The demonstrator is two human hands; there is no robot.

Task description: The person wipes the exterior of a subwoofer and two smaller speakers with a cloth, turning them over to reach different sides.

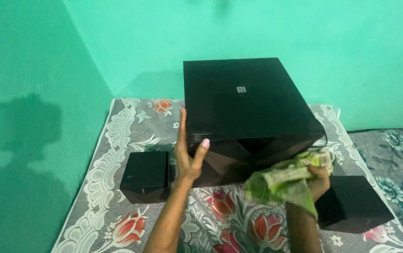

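Bracing the big black speaker (246,110) at its left front corner, the left hand (188,152) lies open and flat while the right hand (318,180) clutches a green cloth (283,180) against its front face, wiping apparently unfinished, small speakers (146,175) flanking.
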